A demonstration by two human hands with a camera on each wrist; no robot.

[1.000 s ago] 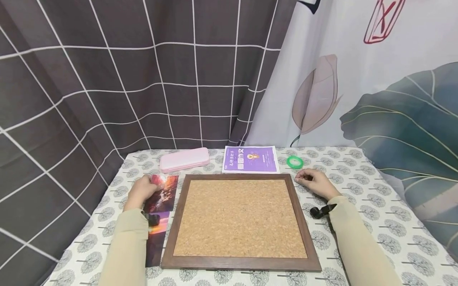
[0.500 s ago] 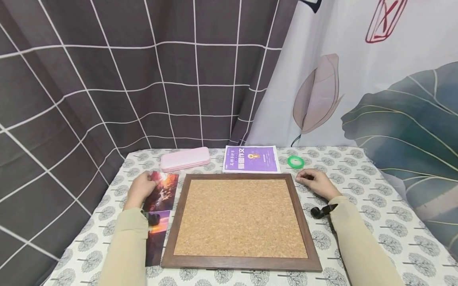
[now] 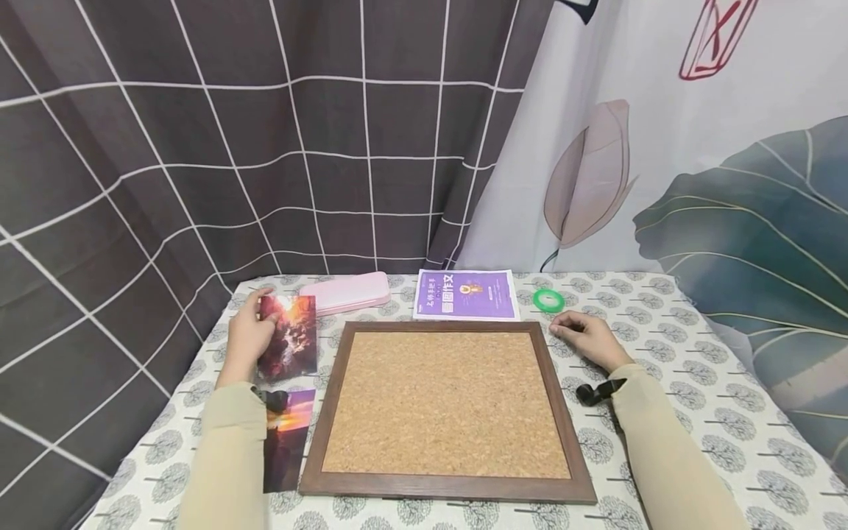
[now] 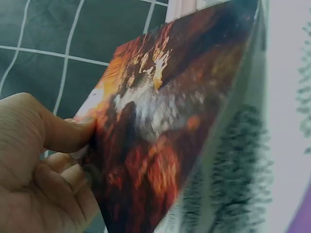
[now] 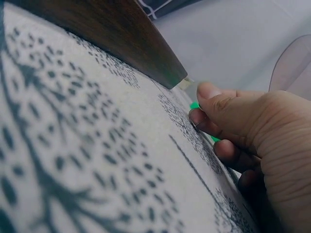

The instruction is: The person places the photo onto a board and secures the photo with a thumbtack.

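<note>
My left hand (image 3: 246, 340) pinches a glossy photo (image 3: 291, 338) by its left edge, thumb on the picture side. In the left wrist view this photo (image 4: 155, 111) of red and orange rocks stands tilted above the cloth. Below it in the head view lies a second photo (image 3: 286, 449), with a purple and orange sunset, partly under the left wrist camera. A cork board (image 3: 444, 405) in a brown wooden frame lies flat between both hands. Beside its upper right corner my right hand (image 3: 588, 338) rests on the cloth, fingers loosely curled and holding nothing.
Behind the board are a pink case (image 3: 351, 293), a purple booklet (image 3: 467, 294) and a green tape roll (image 3: 548, 309). The roll stands just beyond the right hand. A tree-print cloth (image 3: 702, 397) covers the table, and curtains (image 3: 331, 132) hang behind.
My left hand has raised the rocky photo off the cloth, drawing it slightly left and away from the sunset photo. The right hand stays in place.
</note>
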